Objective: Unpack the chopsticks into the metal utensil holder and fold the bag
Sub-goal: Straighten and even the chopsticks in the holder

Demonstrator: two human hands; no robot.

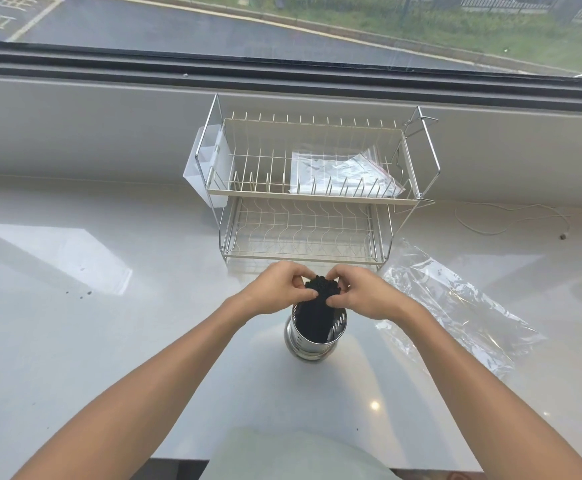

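both the left hand (275,289) and right hand (362,294) pinch the top of the black chopsticks (317,313) standing in the metal utensil holder (312,339), while the clear bag (455,306) lies flat to its right.

White painted characters on the asphalt (23,15) outside the window, partly cropped, cannot be read surely.

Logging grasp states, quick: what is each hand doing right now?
Left hand: closed, pinching the top of the black chopsticks standing in the metal utensil holder.
Right hand: closed on the same bundle's top.
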